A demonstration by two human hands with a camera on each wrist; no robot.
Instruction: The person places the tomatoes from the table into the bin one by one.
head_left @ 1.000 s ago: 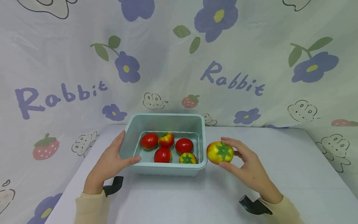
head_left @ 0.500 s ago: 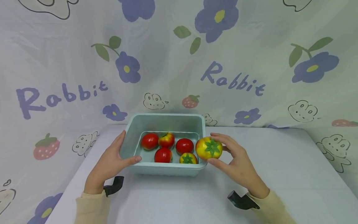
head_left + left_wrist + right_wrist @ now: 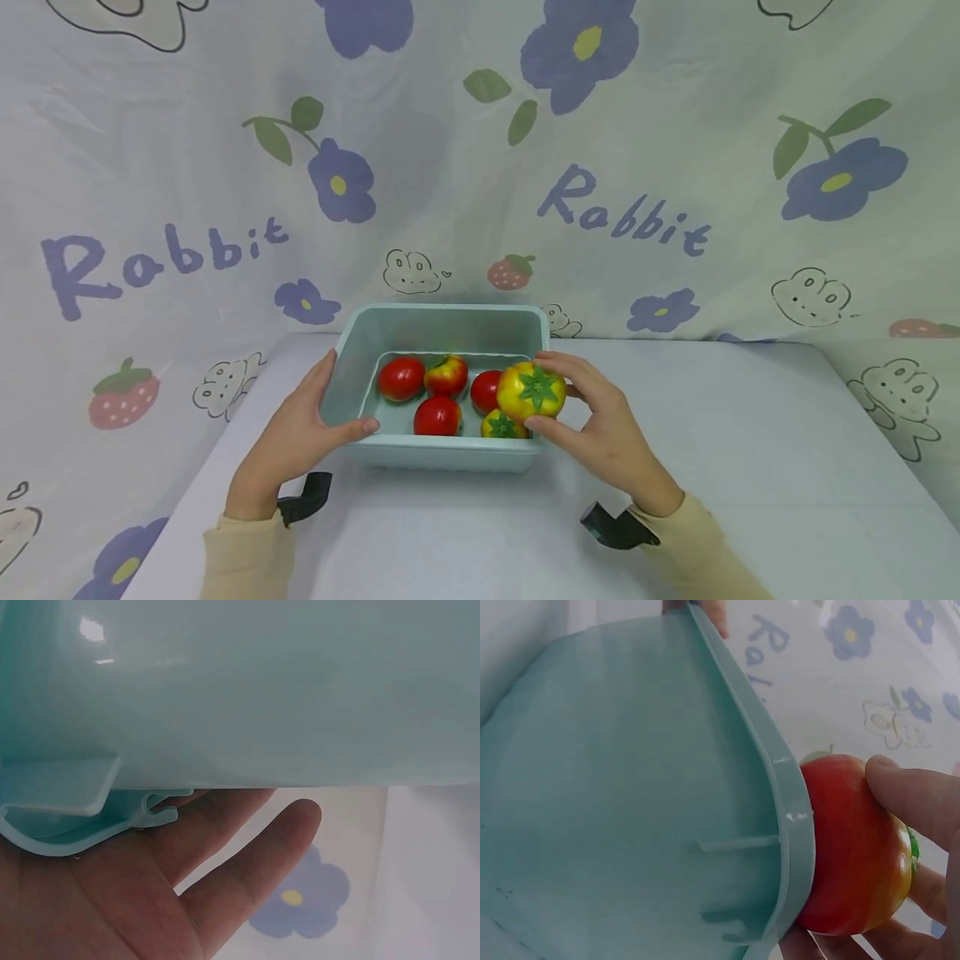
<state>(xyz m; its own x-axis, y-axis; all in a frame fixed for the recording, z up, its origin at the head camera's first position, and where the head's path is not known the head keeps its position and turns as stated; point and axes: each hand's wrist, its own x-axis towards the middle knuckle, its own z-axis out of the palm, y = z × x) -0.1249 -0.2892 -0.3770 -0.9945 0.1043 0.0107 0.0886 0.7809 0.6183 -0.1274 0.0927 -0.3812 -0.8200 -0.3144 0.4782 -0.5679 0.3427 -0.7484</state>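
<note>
Yellow and red, a round toy tomato (image 3: 531,392) sits in the fingertips of the right hand (image 3: 600,425), thumb below and fingers curled over its top and far side. Its green star-shaped calyx faces toward the camera and slightly up; the fruit is nearly spherical, so no long axis shows. It hangs above the right end of a pale teal plastic bin (image 3: 442,454), just inside the right rim. From the right wrist view, the tomato (image 3: 853,847) appears red at the underside, right beside the bin's rim (image 3: 791,817).

The left hand (image 3: 296,433) grips the bin's left wall, thumb hooked over the front-left rim and fingers along the outside. The left wrist view shows those fingers (image 3: 255,862) lying fairly straight beneath the bin's outer wall (image 3: 247,690).

Inside the bin lie five more tomatoes: a red one at the back left (image 3: 400,378), a red and yellow one beside it (image 3: 447,375), a red one at the front (image 3: 437,416), a red one (image 3: 483,390) partly hidden behind the held fruit, and a yellow-tinged one with green calyx (image 3: 501,427) directly under it.

The bin rests on a pale grey table (image 3: 750,467), backed by a cloth (image 3: 187,167) printed with flowers, rabbits and strawberries.
</note>
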